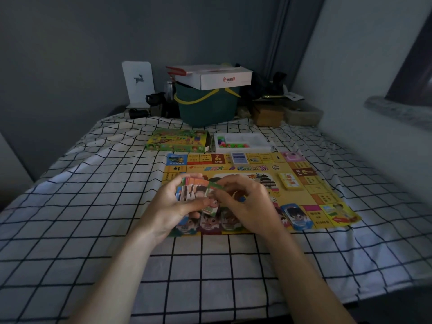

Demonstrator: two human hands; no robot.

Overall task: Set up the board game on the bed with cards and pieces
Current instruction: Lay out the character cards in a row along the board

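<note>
Across the lower two thirds of the frame spreads the bed (77, 206) with its black-and-white checked sheet, and on it, right of centre, the yellow game board (301, 197) lies unfolded and flat, which I judge the first step done. Above the board, towards the upper middle, the green game box (177, 140) and a white tray of coloured pieces (243, 142) sit side by side; the pieces appear not yet handed out. Card decks already rest on the board: a pale blue deck (239, 158) at its top edge, a yellow deck (289, 180) at the right, and a blue character deck (297, 217) near the lower right corner, with further character stacks (210, 222) along the bottom edge partly hidden by the hands. So the job looks about halfway, with sorting of cards and placing of pieces left. At the centre, the left hand (173, 204) is turned palm up, its grip closed round a fan of cards (194, 188). The right hand (247, 202) reaches in from the right, fingers curled, its grip pinching one green-edged card (211, 208) at the fan's front. A small blue object (242, 198) shows under the right hand; what it is cannot be told.
</note>
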